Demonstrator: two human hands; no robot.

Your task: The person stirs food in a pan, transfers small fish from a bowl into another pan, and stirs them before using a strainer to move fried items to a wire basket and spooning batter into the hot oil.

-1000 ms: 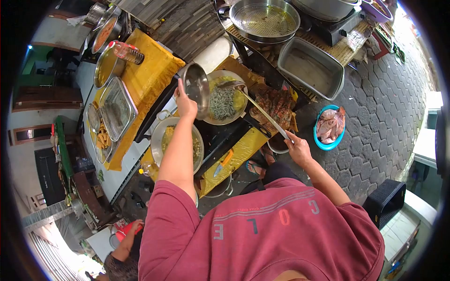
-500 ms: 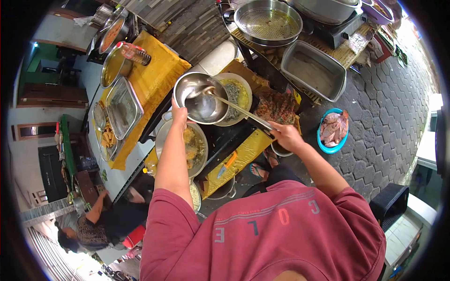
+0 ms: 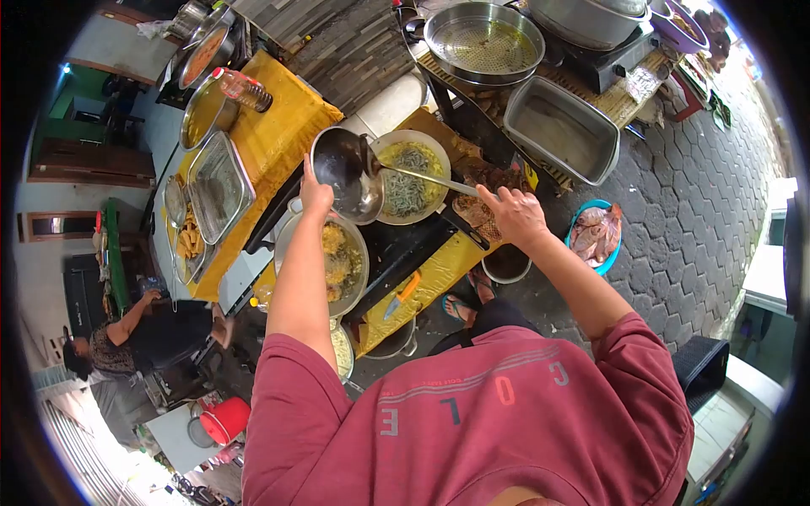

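Observation:
My left hand (image 3: 316, 198) grips the rim of a shiny metal bowl (image 3: 336, 160), which is tilted over the edge of a frying pan. My right hand (image 3: 516, 218) is closed round the long handle of a metal ladle (image 3: 437, 180), whose head reaches into the bowl. In the pan (image 3: 442, 191) beside the bowl, a grey-green stringy mass (image 3: 409, 181) lies in bubbling yellow oil. Below my left wrist, a second pan (image 3: 361, 282) holds golden fritters (image 3: 339, 268) in oil.
An orange-handled knife (image 3: 403, 295) lies on the yellow-covered stove front. To the left stand a tray (image 3: 245, 198) and a sauce bottle (image 3: 243, 88). A grey basin (image 3: 603, 156) and a steamer pan (image 3: 540, 46) sit right. A blue tub of fish (image 3: 609, 261) rests on paving. Another person (image 3: 160, 337) stands left.
The bowl has tipped further, its inside now darker and turned toward the pan. My right hand has moved up slightly with the ladle. The other person has shifted, uncovering a red bucket.

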